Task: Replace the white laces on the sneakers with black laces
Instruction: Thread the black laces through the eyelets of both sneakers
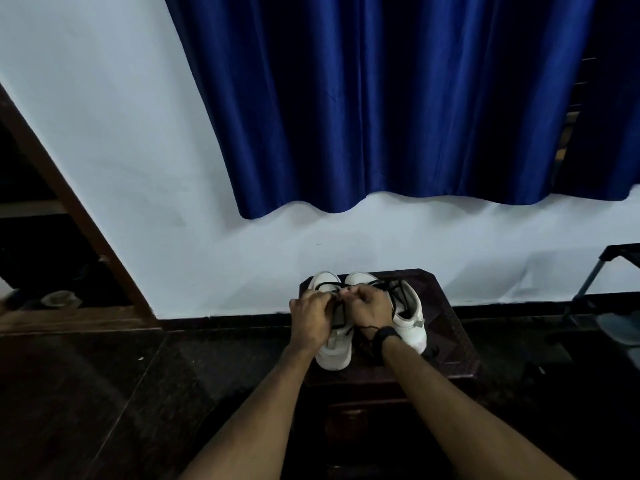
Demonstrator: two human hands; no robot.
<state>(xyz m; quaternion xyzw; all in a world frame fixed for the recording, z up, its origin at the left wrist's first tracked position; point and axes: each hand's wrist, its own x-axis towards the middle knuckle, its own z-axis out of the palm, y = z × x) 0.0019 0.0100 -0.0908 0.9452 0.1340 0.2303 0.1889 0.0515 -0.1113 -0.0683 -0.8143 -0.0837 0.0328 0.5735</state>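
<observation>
On the dark worktop (pixel 450 334) by the wall, two white sneakers (pixel 410 313) stood side by side. Both showed black laces (pixel 398 289); no white laces were visible, so the job looked nearly done. The left hand (pixel 310 317) and right hand (pixel 369 308) each pinched lace ends over the left shoe, probably tying or tightening.

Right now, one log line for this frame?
left hand: pinching black lace | right hand: pinching lace | left sneaker: being laced | stool

Dark wooden stool (pixel 446 344) — two white sneakers (pixel 412 320) on it.
</observation>
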